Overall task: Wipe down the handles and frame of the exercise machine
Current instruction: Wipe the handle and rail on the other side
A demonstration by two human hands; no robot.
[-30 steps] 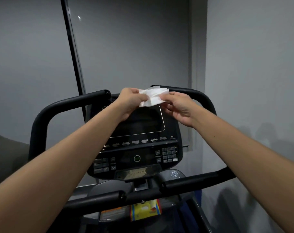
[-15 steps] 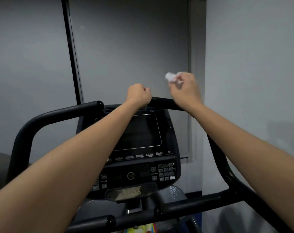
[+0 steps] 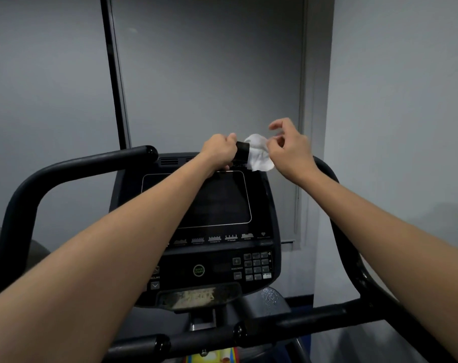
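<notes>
Our left hand (image 3: 218, 150) is curled tight round the end of the right handle (image 3: 242, 153), just above the console (image 3: 214, 203). Our right hand (image 3: 288, 150) sits just beside it, thumb and forefinger pinching the wipe (image 3: 258, 153) while the other fingers lift loosely clear. The wipe is bunched and draped over the handle, touching it right next to the left fist.

We judge the step to be wiping this handle from its tip outward. To do it well, we should spread the wipe so it wraps the bar rather than riding on top as a wad, then close the whole right hand round it and pull along the curve toward the lower bend (image 3: 353, 258), twisting as we go so the underside gets cleaned too. The left fist covers the tip, so that patch needs its own pass once the hand shifts. Keeping the left grip firm steadies the frame against the pull.

The left handle (image 3: 78, 169) and the cross bar (image 3: 301, 320) below the console look untouched; we cannot tell whether they are clean.
</notes>
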